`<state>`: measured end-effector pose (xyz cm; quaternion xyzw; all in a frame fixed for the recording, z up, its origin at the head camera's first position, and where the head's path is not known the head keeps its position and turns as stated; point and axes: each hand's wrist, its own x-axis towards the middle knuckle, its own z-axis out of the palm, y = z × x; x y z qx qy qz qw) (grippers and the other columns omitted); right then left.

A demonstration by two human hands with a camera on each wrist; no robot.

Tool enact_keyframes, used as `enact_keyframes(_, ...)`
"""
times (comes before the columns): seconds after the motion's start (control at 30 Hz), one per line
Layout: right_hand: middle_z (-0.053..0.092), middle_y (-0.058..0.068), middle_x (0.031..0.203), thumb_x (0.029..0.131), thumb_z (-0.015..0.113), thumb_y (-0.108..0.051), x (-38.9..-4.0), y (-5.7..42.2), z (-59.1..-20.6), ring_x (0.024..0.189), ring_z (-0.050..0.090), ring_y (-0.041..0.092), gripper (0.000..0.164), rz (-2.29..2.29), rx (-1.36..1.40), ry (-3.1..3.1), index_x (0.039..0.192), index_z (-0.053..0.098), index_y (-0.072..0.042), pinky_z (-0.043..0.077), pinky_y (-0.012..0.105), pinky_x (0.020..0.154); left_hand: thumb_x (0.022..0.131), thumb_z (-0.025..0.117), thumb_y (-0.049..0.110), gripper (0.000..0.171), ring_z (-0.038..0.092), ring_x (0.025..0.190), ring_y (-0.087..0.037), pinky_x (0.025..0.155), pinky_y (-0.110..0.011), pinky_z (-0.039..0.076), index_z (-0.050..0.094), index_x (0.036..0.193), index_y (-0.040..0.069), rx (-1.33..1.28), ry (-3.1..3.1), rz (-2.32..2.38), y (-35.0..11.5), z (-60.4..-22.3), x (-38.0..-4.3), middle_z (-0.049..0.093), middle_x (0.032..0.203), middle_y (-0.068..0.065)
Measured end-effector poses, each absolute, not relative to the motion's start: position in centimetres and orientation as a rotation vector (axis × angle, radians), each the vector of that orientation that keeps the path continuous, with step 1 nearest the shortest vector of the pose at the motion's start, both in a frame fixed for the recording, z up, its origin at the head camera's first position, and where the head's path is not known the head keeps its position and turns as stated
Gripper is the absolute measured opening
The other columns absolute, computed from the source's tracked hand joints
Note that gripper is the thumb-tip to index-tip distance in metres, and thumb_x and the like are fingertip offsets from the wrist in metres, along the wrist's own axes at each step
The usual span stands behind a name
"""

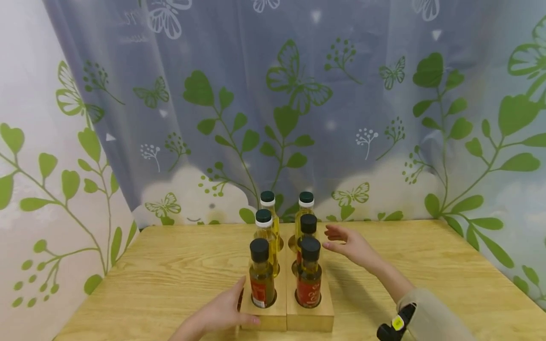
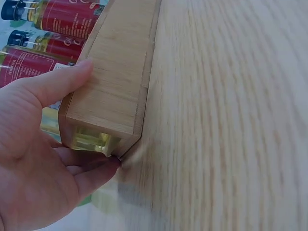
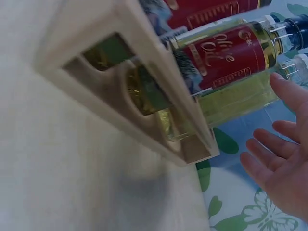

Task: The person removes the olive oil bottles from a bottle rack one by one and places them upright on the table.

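Observation:
Two wooden bottle racks stand side by side on the table. My left hand (image 1: 222, 310) holds the front left corner of the left rack (image 1: 266, 322), thumb on its front face and fingers round its side. In that rack, a dark-capped bottle with a red label (image 1: 261, 279) stands in front of two green-capped oil bottles. The right rack (image 1: 311, 323) holds two black-capped olive oil bottles (image 1: 309, 284) and a green-capped bottle (image 1: 305, 210) at the back. My right hand (image 1: 351, 244), fingers spread and holding nothing, is beside the right rack's bottles, close to a yellow oil bottle (image 3: 240, 98) in the right wrist view.
The light wooden table (image 1: 170, 270) reaches back to a curtain (image 1: 239, 94) printed with green leaves and butterflies. A black wrist camera strap (image 1: 394, 327) shows on the right sleeve.

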<state>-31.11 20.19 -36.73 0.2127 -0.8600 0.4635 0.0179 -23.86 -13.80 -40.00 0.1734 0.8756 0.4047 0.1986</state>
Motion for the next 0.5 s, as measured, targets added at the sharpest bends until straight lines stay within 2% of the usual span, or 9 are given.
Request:
enact_keyframes(0.23, 0.043, 0.024, 0.135, 0.088, 0.066, -0.030, -33.5, 18.8, -35.7, 0.123, 0.042, 0.040, 0.069, 1.498, 0.656, -2.665, 0.141, 0.034, 0.000, 0.042, 0.050, 0.091, 0.077, 0.074, 0.044, 0.108, 0.042, 0.120, -0.043, 0.095, -0.056, 0.035, 0.009, 0.144, -0.012, 0.435, 2.409, 1.207, -13.9, -40.3, -23.8, 0.036, 0.136, -0.033)
enact_keyframes(0.4, 0.044, 0.028, 0.132, 0.089, 0.062, -0.014, -34.3, 17.9, -35.5, 0.121, 0.043, 0.042, 0.064, 1.573, 0.699, -2.634, 0.141, 0.030, 0.005, 0.044, 0.048, 0.090, 0.079, 0.073, 0.040, 0.106, 0.041, 0.120, -0.045, 0.095, -0.057, 0.034, 0.008, 0.143, -0.013, 0.442, 2.400, 1.220, -13.9, -40.0, -23.5, 0.035, 0.135, -0.036)
enact_keyframes(0.5, 0.044, 0.030, 0.131, 0.087, 0.060, -0.006, -34.5, 17.4, -35.6, 0.119, 0.044, 0.042, 0.065, 1.616, 0.703, -2.623, 0.141, 0.027, 0.008, 0.044, 0.046, 0.090, 0.077, 0.073, 0.046, 0.110, 0.042, 0.121, -0.043, 0.095, -0.056, 0.035, 0.007, 0.144, -0.011, 0.434, 2.394, 1.218, -14.4, -41.7, -24.6, 0.034, 0.137, -0.033)
